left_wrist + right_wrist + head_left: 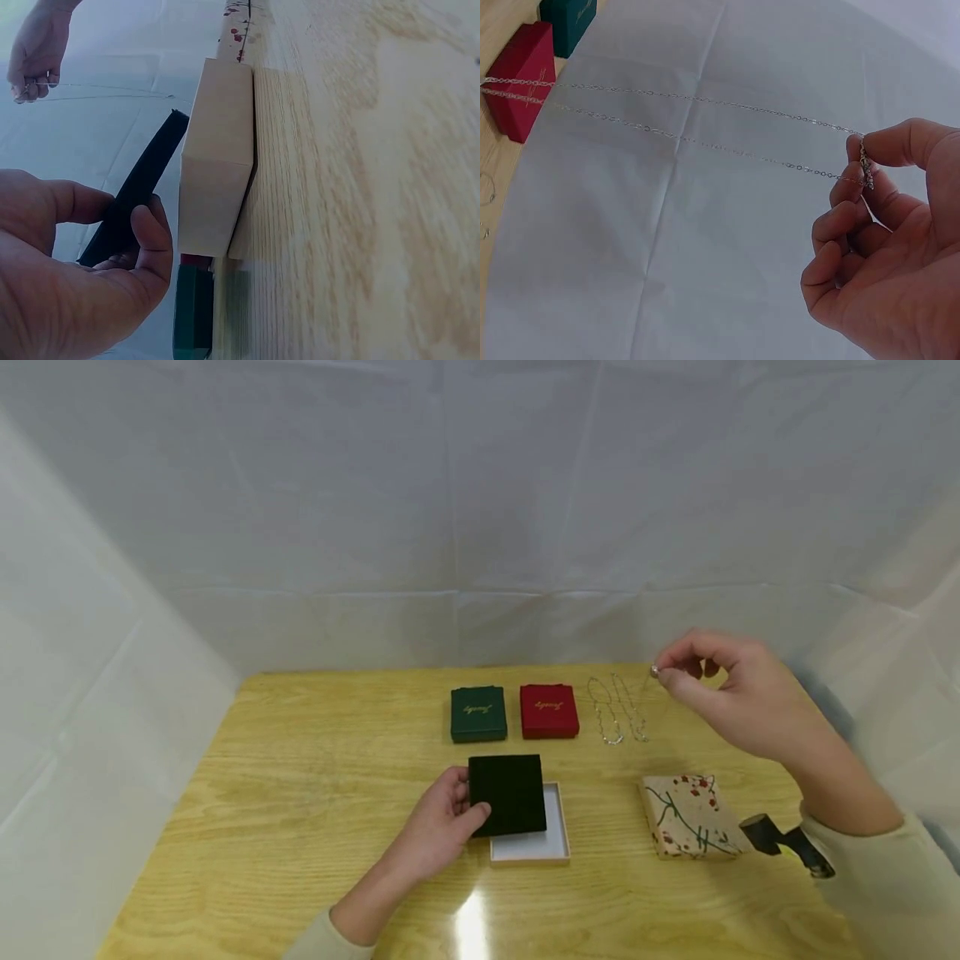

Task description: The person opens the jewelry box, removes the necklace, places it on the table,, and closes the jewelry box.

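Note:
My left hand grips a thin black square pad, thumb on top and fingers beneath. The pad is tilted above an open shallow box base with a white inside, and covers part of it. In the left wrist view the pad shows edge-on, apart from the box's plain side. Raised at the right, my right hand pinches a silver chain necklace between thumb and fingertip. Two strands of its chain stretch away from the fingers in the right wrist view.
A green box and a red box with gold lettering stand at the table's back. Silver necklaces lie to their right. A beige lid with a floral branch pattern rests below my right hand. White cloth hangs behind the table.

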Available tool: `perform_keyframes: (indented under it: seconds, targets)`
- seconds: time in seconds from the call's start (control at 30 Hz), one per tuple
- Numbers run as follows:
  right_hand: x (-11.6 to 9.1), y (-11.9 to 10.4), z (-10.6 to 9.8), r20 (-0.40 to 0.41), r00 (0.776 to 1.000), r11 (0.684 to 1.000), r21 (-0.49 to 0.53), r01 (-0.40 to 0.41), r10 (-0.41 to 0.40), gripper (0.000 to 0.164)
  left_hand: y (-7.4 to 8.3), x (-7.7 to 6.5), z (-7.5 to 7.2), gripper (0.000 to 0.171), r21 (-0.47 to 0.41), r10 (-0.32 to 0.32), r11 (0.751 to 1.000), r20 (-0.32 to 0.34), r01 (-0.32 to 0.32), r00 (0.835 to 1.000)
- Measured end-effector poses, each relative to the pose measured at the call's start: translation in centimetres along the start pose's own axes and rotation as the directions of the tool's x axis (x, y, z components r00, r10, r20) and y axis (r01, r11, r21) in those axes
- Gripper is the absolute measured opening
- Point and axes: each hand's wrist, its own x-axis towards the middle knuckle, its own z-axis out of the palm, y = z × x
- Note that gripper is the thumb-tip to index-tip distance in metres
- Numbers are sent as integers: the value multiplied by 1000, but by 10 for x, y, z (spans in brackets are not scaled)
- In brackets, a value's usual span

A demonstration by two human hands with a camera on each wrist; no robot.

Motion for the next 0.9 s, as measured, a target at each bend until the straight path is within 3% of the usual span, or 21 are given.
perform_keyframes:
  seconds: [0.63,0.9]
  targets:
    - [-9,46,-25,7,999,995,-90,-37,37,11,-1,0,1,39,2,0,1000,0,0,1000]
    - [-10,65,-30,22,995,989,-113,-97,100,12,-1,-1,1,40,10,3,1000,-2,-3,1000]
